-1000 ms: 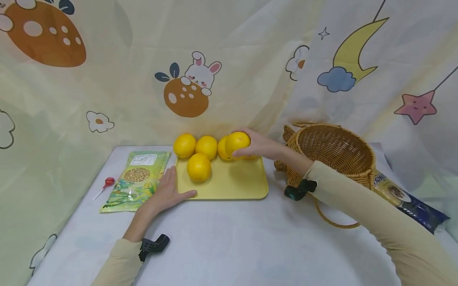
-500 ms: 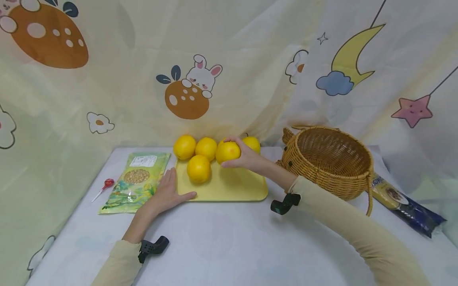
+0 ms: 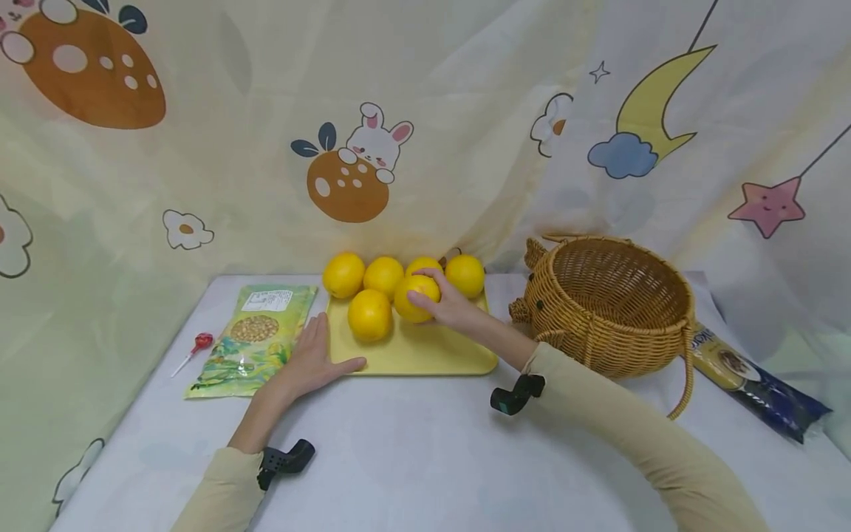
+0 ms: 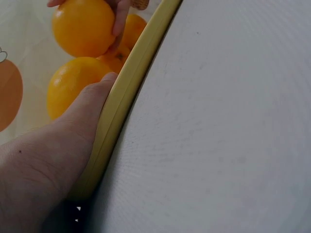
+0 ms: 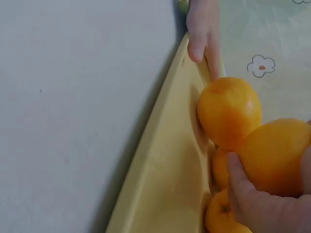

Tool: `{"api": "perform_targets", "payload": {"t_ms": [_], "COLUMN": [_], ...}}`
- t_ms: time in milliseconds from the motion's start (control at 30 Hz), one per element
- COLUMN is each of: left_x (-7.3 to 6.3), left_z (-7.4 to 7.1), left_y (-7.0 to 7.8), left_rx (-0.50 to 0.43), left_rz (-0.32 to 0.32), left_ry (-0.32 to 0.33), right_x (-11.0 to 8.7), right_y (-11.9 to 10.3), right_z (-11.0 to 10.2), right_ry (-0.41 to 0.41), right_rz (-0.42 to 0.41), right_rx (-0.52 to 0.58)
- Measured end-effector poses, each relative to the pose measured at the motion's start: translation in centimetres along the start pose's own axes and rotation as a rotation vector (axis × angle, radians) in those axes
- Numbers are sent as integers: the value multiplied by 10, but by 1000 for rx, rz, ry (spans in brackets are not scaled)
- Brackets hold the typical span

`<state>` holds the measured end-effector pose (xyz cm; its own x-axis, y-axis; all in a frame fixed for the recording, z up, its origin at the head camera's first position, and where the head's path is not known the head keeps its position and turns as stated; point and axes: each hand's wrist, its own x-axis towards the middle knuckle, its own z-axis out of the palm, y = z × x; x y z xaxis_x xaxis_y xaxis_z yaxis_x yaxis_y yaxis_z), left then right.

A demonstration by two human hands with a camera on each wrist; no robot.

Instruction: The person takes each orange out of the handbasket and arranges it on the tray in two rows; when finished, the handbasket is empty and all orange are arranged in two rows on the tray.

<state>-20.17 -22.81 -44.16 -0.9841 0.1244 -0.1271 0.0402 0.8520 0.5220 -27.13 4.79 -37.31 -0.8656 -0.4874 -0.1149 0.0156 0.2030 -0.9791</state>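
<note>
My right hand point(image 3: 457, 304) grips an orange point(image 3: 415, 301) over the yellow tray point(image 3: 459, 351), its fingers and thumb curled round the fruit. In the right wrist view this held orange point(image 5: 274, 158) appears beside another orange point(image 5: 228, 111); whether they touch I cannot tell. A back row of several oranges point(image 3: 383, 277) lines the tray's far side, and one orange point(image 3: 369, 315) sits in front of them. At the tray's left edge rests my left hand point(image 3: 311, 363), fingers straight, with the thumb point(image 4: 95, 97) along the near rim.
Left of the tray lie a green and yellow bag point(image 3: 249, 343) and a red lollipop point(image 3: 202, 340). A wicker basket point(image 3: 598, 336) stands to the right, with a blue and gold packet point(image 3: 751, 380) beside it. A patterned cloth point(image 3: 465, 148) hangs behind.
My right hand has carried the orange left and toward me, from the tray's back right to beside the front orange. My left hand has stayed at the tray's edge.
</note>
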Motion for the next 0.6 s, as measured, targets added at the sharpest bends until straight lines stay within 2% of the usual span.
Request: {"api": "perform_targets", "payload": {"t_ms": [133, 167, 233, 333, 433, 600], "left_x": [0, 0, 0, 0, 1, 0], "left_z": [0, 0, 0, -1, -1, -2], "left_y": [0, 0, 0, 1, 2, 1], "left_rx": [-2, -2, -4, -5, -5, -9], "left_rz": [-1, 0, 1, 1, 1, 6], "left_ry": [-1, 1, 0, -2, -2, 4], "right_x": [0, 0, 1, 2, 1, 1], "right_y": [3, 4, 4, 8, 11, 14], "right_z": [6, 7, 9, 12, 17, 27], "right_ry": [6, 20, 47, 82, 80, 32], "right_rz": [-9, -18, -39, -104, -171, -263], "right_rx": [-43, -83, -185, -419, -617, -728]}}
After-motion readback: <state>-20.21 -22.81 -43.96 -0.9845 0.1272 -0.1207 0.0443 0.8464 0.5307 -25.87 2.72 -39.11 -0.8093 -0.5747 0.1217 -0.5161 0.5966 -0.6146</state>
